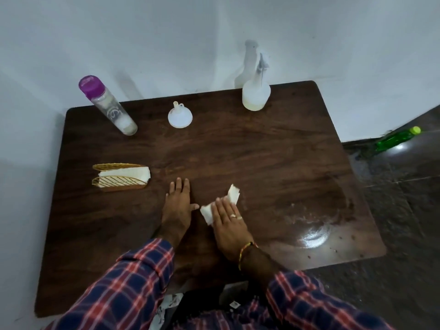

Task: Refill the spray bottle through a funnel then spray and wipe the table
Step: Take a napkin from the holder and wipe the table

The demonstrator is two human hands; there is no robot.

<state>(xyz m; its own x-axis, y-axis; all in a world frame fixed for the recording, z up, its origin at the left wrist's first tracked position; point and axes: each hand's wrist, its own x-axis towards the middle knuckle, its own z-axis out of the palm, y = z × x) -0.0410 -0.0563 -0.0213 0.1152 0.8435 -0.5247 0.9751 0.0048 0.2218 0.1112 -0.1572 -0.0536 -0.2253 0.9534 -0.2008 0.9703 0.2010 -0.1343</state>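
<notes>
Nearest to us, our two plaid sleeves (133, 282) reach in over the near edge of the dark wooden table (262, 158). Our left hand (177, 206) lies flat and spread on the wood, palm down, gripping nothing. Just beside it, our right hand (228, 222) presses flat on a white tissue (207, 213), fingers extended rather than curled; the paper pokes out past the fingertips and under the thumb side. A ring sits on one finger and a thread band on the wrist.

To the right of that hand the surface shines wet, with streaks and droplets (309, 217) running toward the rounded near-right corner. That stretch of wood holds no objects up to the right edge.

Left of the hands, near the left edge, a gold wire napkin holder (119, 182) stands with white napkins in it.

The middle of the table is bare wood. Along the far edge stand three things, well apart: a clear bottle with a purple cap (107, 108) at the left, a white funnel (180, 115) resting mouth-down, and the spray bottle (256, 91) at the right, close to the wall (166, 44).

Off the table, a green bottle (397, 138) lies on the dark floor.
</notes>
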